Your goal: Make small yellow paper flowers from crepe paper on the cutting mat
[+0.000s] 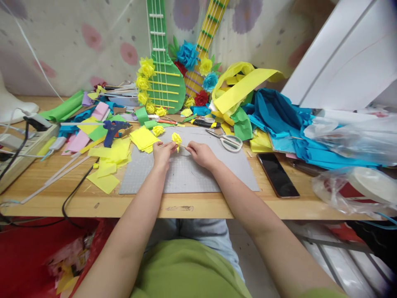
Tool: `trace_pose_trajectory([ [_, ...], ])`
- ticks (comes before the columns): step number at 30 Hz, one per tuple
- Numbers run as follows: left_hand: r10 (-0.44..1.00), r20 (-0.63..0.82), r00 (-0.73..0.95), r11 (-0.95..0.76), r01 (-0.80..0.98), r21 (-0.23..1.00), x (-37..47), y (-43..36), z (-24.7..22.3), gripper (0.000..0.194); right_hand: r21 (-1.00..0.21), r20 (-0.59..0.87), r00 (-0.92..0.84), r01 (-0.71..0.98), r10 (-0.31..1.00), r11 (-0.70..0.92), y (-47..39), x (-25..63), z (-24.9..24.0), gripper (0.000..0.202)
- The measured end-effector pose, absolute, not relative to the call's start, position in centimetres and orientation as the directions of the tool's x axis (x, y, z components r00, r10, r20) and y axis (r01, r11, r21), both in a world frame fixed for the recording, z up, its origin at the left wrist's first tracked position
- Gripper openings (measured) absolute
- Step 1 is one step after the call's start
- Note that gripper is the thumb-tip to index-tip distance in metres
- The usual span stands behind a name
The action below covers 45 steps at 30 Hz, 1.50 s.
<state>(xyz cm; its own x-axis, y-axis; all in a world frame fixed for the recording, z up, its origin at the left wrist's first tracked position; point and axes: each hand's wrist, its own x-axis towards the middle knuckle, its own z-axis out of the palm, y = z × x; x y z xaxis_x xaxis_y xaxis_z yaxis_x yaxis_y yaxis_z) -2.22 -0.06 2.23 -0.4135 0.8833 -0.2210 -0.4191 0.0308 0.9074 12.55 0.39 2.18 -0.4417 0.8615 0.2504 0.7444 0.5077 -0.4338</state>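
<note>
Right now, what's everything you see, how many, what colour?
curtain: one, pale, behind
guitar shapes: two, green, yellow, back
paper flowers: many, mixed colours, mostly back
table: one, wooden, middle
paper scraps: uncountable, mixed colours, across table
power strip: one, pale, left
glue gun: one, blue, left
mat: one, grey, centre
scissors: one, white handles, on mat
cutter: one, black-yellow, behind mat
phone: one, black, right
crepe paper: pile, blue, right
panel: one, white, upper right
bag: one, red, lower left
held flower: one, yellow, over mat
shirt: one, green, bottom
left hand: one, bare, holding flower
right hand: one, bare, pinching thin stick
</note>
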Motion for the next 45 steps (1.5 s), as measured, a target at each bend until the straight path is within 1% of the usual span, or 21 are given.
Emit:
trace_pose_trajectory([
  [7,0.838,-0.237,-0.492,0.100,-0.289,0.952,-2.5,0.3,2.1,0.045,-0.394,0.234,-0.469,0.755,0.852,0.524,0.2,12.2,2.1,0.025],
  [17,0.845,-0.216,-0.489,0.066,-0.306,0.950,-2.5,0.3,1.7,0.044,-0.344,0.203,-0.499,0.770,0.843,0.538,-0.1,12.0,2.3,0.027],
  [28,0.843,-0.233,-0.485,0.111,-0.267,0.957,-2.5,0.4,2.0,0.035,-0.190,0.149,-0.413,0.880,0.899,0.436,-0.9,10.6,2.9,0.033],
  [33,0.836,-0.222,-0.502,0.086,-0.280,0.956,-2.4,0.4,2.0,0.038,-0.168,0.157,-0.399,0.891,0.903,0.423,-1.0,10.6,3.0,0.033],
  [40,0.804,-0.238,-0.544,0.056,-0.330,0.942,-2.6,0.3,2.4,0.034,-0.156,0.206,-0.396,0.889,0.895,0.430,-1.1,10.6,3.0,0.023],
  [45,0.785,-0.298,-0.544,0.036,-0.440,0.897,-3.4,0.5,2.7,0.026,-0.204,0.258,-0.354,0.890,0.899,0.409,-0.7,11.7,3.2,0.018],
])
